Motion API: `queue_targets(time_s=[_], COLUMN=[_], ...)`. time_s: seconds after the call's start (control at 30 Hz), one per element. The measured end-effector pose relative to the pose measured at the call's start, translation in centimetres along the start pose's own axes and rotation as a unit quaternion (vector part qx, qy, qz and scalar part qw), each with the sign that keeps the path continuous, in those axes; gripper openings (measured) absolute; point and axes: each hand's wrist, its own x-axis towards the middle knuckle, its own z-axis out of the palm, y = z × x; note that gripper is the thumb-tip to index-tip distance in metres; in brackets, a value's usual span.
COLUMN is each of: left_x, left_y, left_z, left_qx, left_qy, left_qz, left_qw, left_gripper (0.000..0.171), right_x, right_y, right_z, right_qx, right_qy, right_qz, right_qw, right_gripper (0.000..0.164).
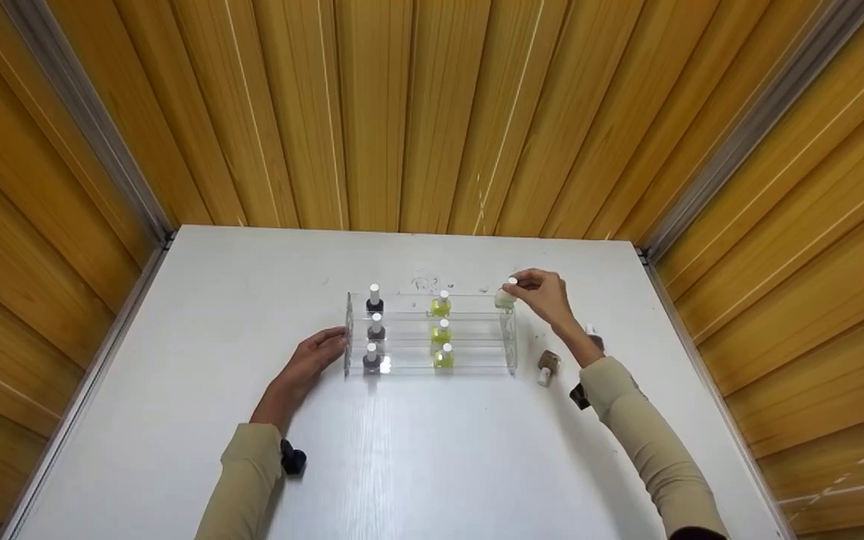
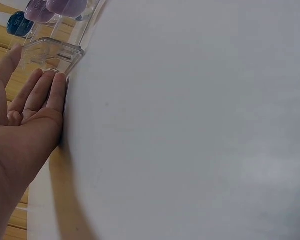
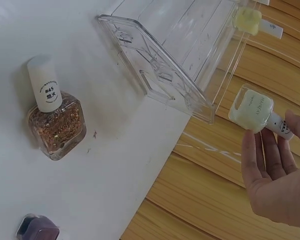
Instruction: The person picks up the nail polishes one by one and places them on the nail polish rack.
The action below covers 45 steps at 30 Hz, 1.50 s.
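A clear tiered rack (image 1: 508, 341) stands on the white table, seen whole in the head view. My right hand (image 1: 548, 296) pinches a pale, milky nail polish bottle (image 3: 254, 110) by its white cap at the top tier's right end. Whether the bottle touches the shelf I cannot tell. My left hand (image 1: 319, 351) touches the rack's left side panel (image 2: 54, 44), its fingers extended. Dark and purple nail polish bottles (image 1: 376, 330) form a column near the rack's left end. Yellow nail polish bottles (image 1: 441, 334) form another in the middle.
Right of the rack, a glittery brown nail polish bottle (image 3: 58, 125) lies on the table (image 1: 432, 465). A purplish bottle (image 3: 38, 229) is farther right, partly hidden by my right forearm in the head view. Wood-patterned walls (image 1: 372, 112) enclose the back and sides.
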Motion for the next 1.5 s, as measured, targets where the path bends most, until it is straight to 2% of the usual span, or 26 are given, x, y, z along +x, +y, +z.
queue_targets(time_s=[0.17, 0.37, 0.63, 0.8, 0.9, 1.07, 1.2, 1.33, 1.5], left_x=[-0.3, -0.2, -0.2, -0.2, -0.1, 0.0, 0.0, 0.0, 0.0], left_y=[-0.1, -0.2, -0.2, -0.1, 0.1, 0.1, 0.0, -0.2, -0.2], left_z=[-0.2, -0.1, 0.3, 0.2, 0.1, -0.1, -0.2, -0.3, -0.2], left_qx=[0.01, -0.001, 0.005, 0.0, 0.004, 0.008, 0.021, 0.014, 0.008], left_qy=[0.002, -0.004, -0.008, -0.006, -0.006, 0.002, 0.002, 0.0, -0.003], left_qz=[-0.007, -0.004, 0.003, 0.001, 0.002, -0.009, -0.009, -0.01, -0.007], left_qw=[0.9999, 1.0, 0.9999, 1.0, 1.0, 0.9999, 0.9997, 0.9999, 0.9999], left_gripper=[0.055, 0.051, 0.054, 0.054, 0.054, 0.055, 0.057, 0.057, 0.054], right_x=[0.0, -0.3, -1.0, -1.3, -1.4, -1.6, -1.5, -1.4, -1.7], right_y=[0.5, 1.2, 1.5, 1.3, 1.1, 0.6, 0.7, 1.7, 4.1], right_z=[1.4, 2.2, 2.4, 2.3, 2.1, 1.0, -0.7, -3.0, -6.1], right_qx=[0.005, 0.001, -0.003, -0.01, 0.007, 0.045, 0.064, 0.082, 0.102], right_qy=[-0.004, -0.008, -0.019, -0.023, -0.027, -0.032, -0.024, -0.015, 0.012], right_qz=[0.006, 0.006, 0.012, -0.001, 0.002, 0.01, 0.019, 0.05, 0.113], right_qw=[1.0, 1.0, 1.0, 1.0, 1.0, 0.998, 0.997, 0.995, 0.988], right_gripper=[0.026, 0.027, 0.029, 0.03, 0.032, 0.035, 0.033, 0.034, 0.038])
